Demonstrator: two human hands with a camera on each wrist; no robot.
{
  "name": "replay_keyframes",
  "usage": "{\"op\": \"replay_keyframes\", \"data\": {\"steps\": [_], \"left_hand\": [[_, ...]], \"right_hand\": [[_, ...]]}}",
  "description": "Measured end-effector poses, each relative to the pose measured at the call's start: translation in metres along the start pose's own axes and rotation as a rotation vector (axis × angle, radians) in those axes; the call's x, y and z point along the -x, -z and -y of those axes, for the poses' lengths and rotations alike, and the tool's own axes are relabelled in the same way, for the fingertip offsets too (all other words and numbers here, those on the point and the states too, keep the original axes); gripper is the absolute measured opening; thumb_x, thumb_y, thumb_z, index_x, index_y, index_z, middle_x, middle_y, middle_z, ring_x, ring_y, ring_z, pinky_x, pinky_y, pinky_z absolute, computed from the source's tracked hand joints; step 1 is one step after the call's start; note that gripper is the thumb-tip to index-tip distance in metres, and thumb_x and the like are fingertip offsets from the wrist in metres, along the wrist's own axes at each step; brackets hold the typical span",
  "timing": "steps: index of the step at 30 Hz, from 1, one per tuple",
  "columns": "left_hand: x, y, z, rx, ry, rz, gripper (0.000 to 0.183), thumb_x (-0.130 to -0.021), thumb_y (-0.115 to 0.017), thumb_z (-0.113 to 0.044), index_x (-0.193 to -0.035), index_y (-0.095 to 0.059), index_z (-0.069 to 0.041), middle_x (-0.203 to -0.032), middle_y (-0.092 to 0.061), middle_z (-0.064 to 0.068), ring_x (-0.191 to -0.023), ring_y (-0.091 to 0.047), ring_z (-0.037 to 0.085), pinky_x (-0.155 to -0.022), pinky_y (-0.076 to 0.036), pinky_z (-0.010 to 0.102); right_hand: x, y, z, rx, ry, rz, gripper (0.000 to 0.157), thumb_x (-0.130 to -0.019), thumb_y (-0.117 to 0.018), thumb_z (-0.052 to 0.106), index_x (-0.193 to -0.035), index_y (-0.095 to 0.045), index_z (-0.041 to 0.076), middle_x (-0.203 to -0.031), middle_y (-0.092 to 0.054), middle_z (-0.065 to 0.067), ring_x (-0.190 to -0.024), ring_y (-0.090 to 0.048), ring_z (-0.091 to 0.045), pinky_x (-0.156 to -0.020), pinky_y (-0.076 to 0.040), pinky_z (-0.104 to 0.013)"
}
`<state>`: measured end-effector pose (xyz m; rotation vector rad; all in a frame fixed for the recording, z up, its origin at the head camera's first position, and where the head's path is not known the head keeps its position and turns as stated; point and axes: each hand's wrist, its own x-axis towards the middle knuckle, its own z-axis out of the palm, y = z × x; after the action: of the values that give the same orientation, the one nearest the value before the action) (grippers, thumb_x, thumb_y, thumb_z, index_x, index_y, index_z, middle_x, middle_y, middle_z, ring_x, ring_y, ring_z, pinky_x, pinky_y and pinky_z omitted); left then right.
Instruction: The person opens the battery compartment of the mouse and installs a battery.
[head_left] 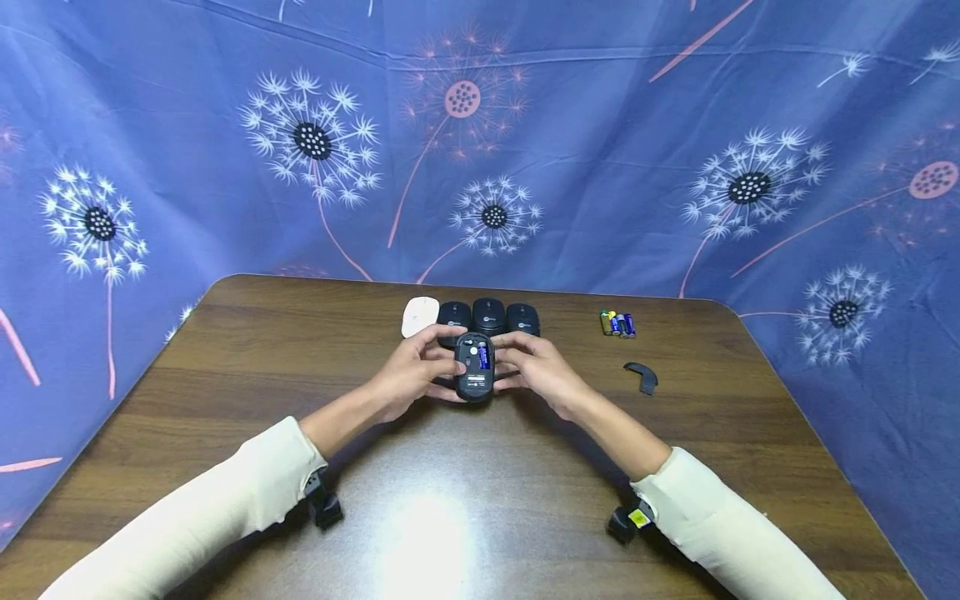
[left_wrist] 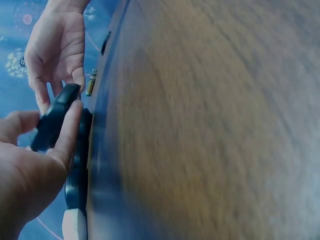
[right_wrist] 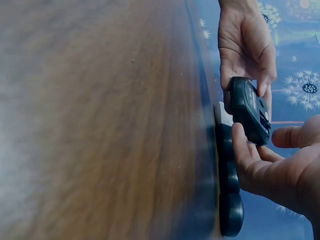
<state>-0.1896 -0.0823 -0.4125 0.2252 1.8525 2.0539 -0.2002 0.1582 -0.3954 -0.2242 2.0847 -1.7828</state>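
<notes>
An upturned black computer mouse (head_left: 474, 385) is held above the table, its underside facing up and its battery bay uncovered. A blue battery (head_left: 483, 357) lies in that bay. My left hand (head_left: 408, 373) grips the mouse from the left, with the thumb over the underside and fingers beneath. On the other side, my right hand (head_left: 546, 375) touches the right edge with its fingertips. In the right wrist view its thumb (right_wrist: 287, 137) stands out beside the mouse. A curved black battery cover (head_left: 643, 377) lies on the table to the right.
Behind the hands a white mouse (head_left: 420, 315) and three black mice (head_left: 489, 315) stand in a row. Several batteries (head_left: 617, 324) lie together at the back right of the wooden table (head_left: 247, 358). A blue flowered cloth (head_left: 585, 167) hangs behind the table's back edge.
</notes>
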Motion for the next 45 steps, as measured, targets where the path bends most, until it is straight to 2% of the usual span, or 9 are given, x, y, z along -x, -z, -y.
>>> {"op": "replay_keyframes", "data": {"steps": [6, 9, 14, 17, 21, 32, 45], "left_hand": [[-0.003, -0.009, 0.004, 0.023, 0.068, -0.022, 0.062, -0.105, -0.067, 0.009, -0.161, -0.043, 0.0, -0.139, -0.07, 0.034, -0.102, -0.081, 0.024, -0.09, -0.075, 0.048], [-0.002, -0.013, 0.004, -0.009, 0.093, -0.028, 0.058, -0.106, -0.07, 0.006, -0.157, -0.044, 0.002, -0.144, -0.068, 0.037, -0.103, -0.08, 0.023, -0.09, -0.075, 0.042], [-0.001, -0.021, 0.004, -0.043, 0.109, -0.046, 0.055, -0.104, -0.073, 0.006, -0.152, -0.046, 0.003, -0.134, -0.074, 0.035, -0.092, -0.078, 0.017, -0.079, -0.072, 0.029], [-0.002, -0.027, 0.007, -0.006, 0.117, -0.068, 0.052, -0.102, -0.072, 0.011, -0.147, -0.047, 0.006, -0.121, -0.073, 0.028, -0.087, -0.076, 0.018, -0.077, -0.074, 0.031], [-0.002, -0.033, 0.013, 0.038, 0.147, -0.105, 0.049, -0.099, -0.071, 0.015, -0.142, -0.05, 0.009, -0.111, -0.062, 0.017, -0.086, -0.073, 0.021, -0.078, -0.075, 0.036], [0.005, -0.032, 0.012, -0.01, 0.182, -0.096, 0.04, -0.098, -0.068, 0.016, -0.137, -0.057, 0.016, -0.106, -0.062, 0.014, -0.087, -0.073, 0.022, -0.08, -0.075, 0.041], [0.017, -0.028, 0.009, -0.05, 0.203, -0.04, 0.038, -0.102, -0.067, 0.013, -0.139, -0.06, 0.017, -0.113, -0.067, 0.017, -0.09, -0.074, 0.022, -0.08, -0.075, 0.038]], "right_hand": [[0.008, 0.008, -0.006, 0.007, -0.019, 0.026, 0.044, -0.117, -0.049, 0.007, -0.158, -0.052, -0.01, -0.153, -0.062, -0.032, -0.124, -0.072, -0.029, -0.107, -0.07, -0.039], [0.011, 0.01, -0.009, 0.027, -0.029, 0.033, 0.045, -0.117, -0.051, 0.008, -0.158, -0.052, -0.01, -0.151, -0.064, -0.032, -0.124, -0.073, -0.026, -0.108, -0.069, -0.04], [0.015, 0.015, -0.013, 0.081, -0.033, 0.043, 0.047, -0.116, -0.052, 0.011, -0.159, -0.053, -0.009, -0.151, -0.066, -0.031, -0.128, -0.073, -0.029, -0.111, -0.068, -0.043], [0.016, 0.018, -0.015, 0.12, -0.033, 0.05, 0.048, -0.116, -0.053, 0.011, -0.159, -0.053, -0.009, -0.151, -0.066, -0.031, -0.132, -0.072, -0.034, -0.112, -0.067, -0.045], [0.017, 0.02, -0.016, 0.163, -0.038, 0.062, 0.048, -0.115, -0.053, 0.01, -0.159, -0.055, -0.008, -0.149, -0.068, -0.03, -0.127, -0.074, -0.032, -0.111, -0.067, -0.046], [0.027, 0.017, -0.019, 0.169, -0.073, 0.103, 0.052, -0.11, -0.057, 0.007, -0.158, -0.053, -0.013, -0.147, -0.069, -0.032, -0.119, -0.076, -0.026, -0.108, -0.069, -0.042], [0.036, 0.011, -0.02, 0.132, -0.095, 0.121, 0.048, -0.11, -0.055, 0.003, -0.155, -0.054, -0.014, -0.137, -0.071, -0.03, -0.11, -0.075, -0.023, -0.102, -0.071, -0.04]]}}
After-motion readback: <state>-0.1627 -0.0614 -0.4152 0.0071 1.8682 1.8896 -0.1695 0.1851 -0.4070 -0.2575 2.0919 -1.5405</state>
